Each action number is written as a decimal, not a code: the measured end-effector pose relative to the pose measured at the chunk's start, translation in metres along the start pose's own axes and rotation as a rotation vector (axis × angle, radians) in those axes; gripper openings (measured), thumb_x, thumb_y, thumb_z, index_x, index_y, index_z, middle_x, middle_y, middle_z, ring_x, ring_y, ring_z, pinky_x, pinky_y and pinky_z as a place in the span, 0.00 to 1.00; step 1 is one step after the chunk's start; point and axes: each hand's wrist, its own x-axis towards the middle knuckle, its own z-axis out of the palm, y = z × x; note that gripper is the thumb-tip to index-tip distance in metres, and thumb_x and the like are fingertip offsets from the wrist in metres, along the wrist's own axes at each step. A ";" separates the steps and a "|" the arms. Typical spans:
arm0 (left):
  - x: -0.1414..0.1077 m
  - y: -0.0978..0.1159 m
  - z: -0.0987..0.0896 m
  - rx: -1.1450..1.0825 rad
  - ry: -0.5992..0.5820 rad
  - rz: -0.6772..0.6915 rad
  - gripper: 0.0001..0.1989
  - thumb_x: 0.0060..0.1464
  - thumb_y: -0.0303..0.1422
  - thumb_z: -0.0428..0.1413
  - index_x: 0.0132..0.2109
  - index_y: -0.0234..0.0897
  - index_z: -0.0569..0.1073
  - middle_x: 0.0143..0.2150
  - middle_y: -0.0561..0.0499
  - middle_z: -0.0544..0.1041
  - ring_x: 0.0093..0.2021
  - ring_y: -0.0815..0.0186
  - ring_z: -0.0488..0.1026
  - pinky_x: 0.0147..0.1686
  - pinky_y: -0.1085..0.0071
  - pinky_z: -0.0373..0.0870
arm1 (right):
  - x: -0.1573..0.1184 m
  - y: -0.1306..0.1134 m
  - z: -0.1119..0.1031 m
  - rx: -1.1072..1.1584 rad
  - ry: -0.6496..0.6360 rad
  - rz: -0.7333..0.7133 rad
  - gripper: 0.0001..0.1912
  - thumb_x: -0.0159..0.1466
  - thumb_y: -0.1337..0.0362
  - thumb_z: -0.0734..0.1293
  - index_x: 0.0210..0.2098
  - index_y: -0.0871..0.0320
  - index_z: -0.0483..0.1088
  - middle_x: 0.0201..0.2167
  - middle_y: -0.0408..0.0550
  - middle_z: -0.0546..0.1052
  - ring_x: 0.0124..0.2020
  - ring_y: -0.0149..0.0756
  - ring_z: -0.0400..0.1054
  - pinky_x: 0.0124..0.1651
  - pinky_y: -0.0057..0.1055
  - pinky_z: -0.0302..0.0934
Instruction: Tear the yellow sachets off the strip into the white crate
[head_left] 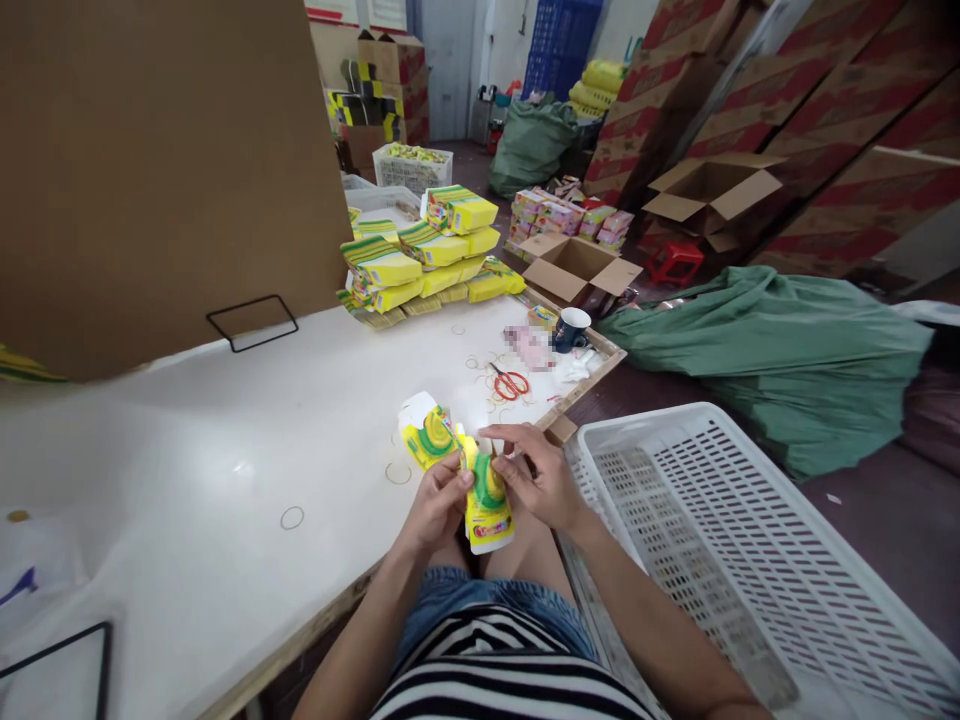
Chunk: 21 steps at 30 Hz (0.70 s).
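Grip of the left hand is narrow, pinching a small yellow box over the near edge of the counter. The right hand touches its upper right side with thumb and fingers; whether they pinch, I cannot tell. Just past the left hand, at ten o'clock, sits another yellow box. Red-handled scissors lie at twelve, a dark mug at one, stacked yellow packs between eleven and twelve, a white basket between three and four.

A black-and-white striped top meets blue denim shorts.
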 end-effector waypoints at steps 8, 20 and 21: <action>0.012 -0.018 0.017 0.216 0.082 0.107 0.20 0.50 0.46 0.62 0.41 0.35 0.72 0.36 0.47 0.80 0.39 0.59 0.78 0.38 0.67 0.74 | -0.026 0.026 0.007 0.194 0.202 0.377 0.13 0.62 0.55 0.66 0.36 0.60 0.74 0.29 0.46 0.74 0.28 0.33 0.66 0.31 0.29 0.62; 0.002 0.003 0.023 0.390 -0.177 0.188 0.28 0.57 0.34 0.58 0.60 0.43 0.54 0.45 0.46 0.77 0.43 0.61 0.77 0.40 0.69 0.72 | -0.033 0.037 -0.020 0.561 0.022 0.289 0.19 0.63 0.56 0.67 0.52 0.54 0.65 0.36 0.46 0.74 0.33 0.33 0.69 0.33 0.27 0.63; 0.001 0.006 0.022 0.390 -0.210 0.166 0.26 0.57 0.34 0.58 0.59 0.42 0.56 0.43 0.47 0.78 0.42 0.61 0.77 0.39 0.70 0.73 | -0.032 0.038 -0.024 0.546 -0.015 0.291 0.18 0.64 0.55 0.67 0.50 0.55 0.67 0.34 0.46 0.74 0.32 0.33 0.68 0.32 0.27 0.62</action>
